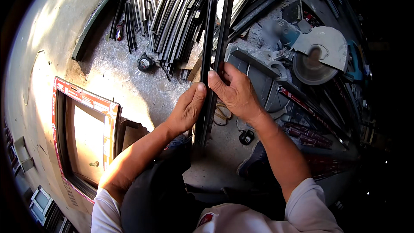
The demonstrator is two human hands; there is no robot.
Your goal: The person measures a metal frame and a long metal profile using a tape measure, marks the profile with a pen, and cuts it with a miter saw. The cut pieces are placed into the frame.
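Both my hands are closed on a pair of long dark metal profiles (208, 45) that lie side by side, pointing away from me, with a narrow gap at their far ends. My left hand (187, 108) grips them from the left, its thumb up along the near side. From the right, my right hand (238, 92) wraps round them slightly farther up, the thumb resting on top. Some of the fingers of each hand are hidden by the profiles. A grey metal saw base (254, 77) lies just right of my right hand.
A chop saw with a round blade (315, 67) stands at the right. Many cut dark profiles (177, 21) lie beyond my hands, beside a black tape measure (145, 62). A red-and-white-taped frame (85, 95) is at left; another small black tape measure (246, 137) lies near my foot.
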